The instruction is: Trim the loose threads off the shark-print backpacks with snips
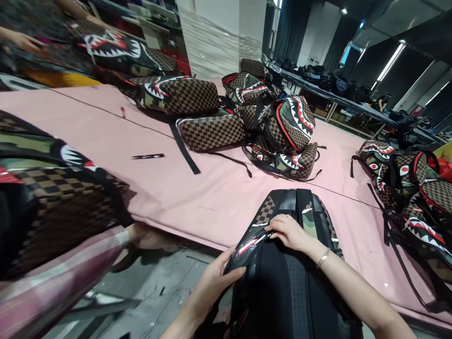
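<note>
A backpack point(275, 282) with a black padded back panel and brown check and camouflage sides leans at the table's front edge, its back toward me. My left hand point(221, 278) grips its left side edge, thumb on the near face and fingers partly hidden behind. My right hand point(287, 231) is closed in a pinch on the upper left side of the same backpack, beside a dark seam or zipper line. Whether a zipper pull is between those fingertips, I cannot tell. A red and white printed patch point(248, 246) shows between the two hands.
Pink cloth covers the table point(169, 188). Dark snips point(148, 156) lie on it. Several backpacks are piled at the centre point(215, 134) and right point(420, 226). At left, a co-worker's plaid sleeve point(77, 268) reaches beside another backpack point(63, 193); another person's hand point(26, 41) shows farther back.
</note>
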Motion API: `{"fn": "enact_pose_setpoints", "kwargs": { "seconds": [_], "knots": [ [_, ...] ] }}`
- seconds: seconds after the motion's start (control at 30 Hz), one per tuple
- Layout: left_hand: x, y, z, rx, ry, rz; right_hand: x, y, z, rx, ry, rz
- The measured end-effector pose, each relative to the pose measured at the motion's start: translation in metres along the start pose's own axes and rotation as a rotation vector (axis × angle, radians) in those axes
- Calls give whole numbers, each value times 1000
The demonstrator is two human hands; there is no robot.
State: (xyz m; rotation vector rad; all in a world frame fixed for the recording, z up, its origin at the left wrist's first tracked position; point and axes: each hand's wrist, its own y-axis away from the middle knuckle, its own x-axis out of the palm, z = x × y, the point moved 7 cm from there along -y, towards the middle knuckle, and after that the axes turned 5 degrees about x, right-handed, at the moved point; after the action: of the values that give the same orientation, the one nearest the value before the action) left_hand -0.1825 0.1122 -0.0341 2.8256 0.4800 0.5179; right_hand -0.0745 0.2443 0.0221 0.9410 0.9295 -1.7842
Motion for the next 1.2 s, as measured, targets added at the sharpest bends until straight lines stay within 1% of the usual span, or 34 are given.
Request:
{"fn": "enact_pose_setpoints", "kwargs": {
  "seconds": [0.13,0.23,0.33,0.47,0.57,0.67,0.77,0.8,0.87,1.03,1.2],
  "knots": [
    [-3,-5,4,-7,-41,70,0,-6,4,-37,11,9],
    [-9,-9,6,17,-62,69,2,-9,4,-45,-6,14],
    [-10,-7,-1,50,-57,68,5,-9,7,-51,-26,8],
    [0,7,-14,99,-1,121,9,-2,11,-71,-37,-24],
    [1,10,-17,128,-17,93,16,3,3,-105,-60,-12],
    [-1,10,-17,114,-41,79,20,3,-4,-124,-71,-5],
    [2,14,-23,122,-93,53,12,4,4,-119,-69,-2],
    [3,14,-27,137,-128,28,6,3,9,-115,-68,-11],
    [5,11,-32,173,-140,20,-1,-1,16,-99,-59,-17],
    [2,-6,-20,99,-75,-18,1,-12,14,-81,-44,39],
    [1,-8,-19,101,-136,-49,0,-14,18,-61,-38,60]
  ]
}}
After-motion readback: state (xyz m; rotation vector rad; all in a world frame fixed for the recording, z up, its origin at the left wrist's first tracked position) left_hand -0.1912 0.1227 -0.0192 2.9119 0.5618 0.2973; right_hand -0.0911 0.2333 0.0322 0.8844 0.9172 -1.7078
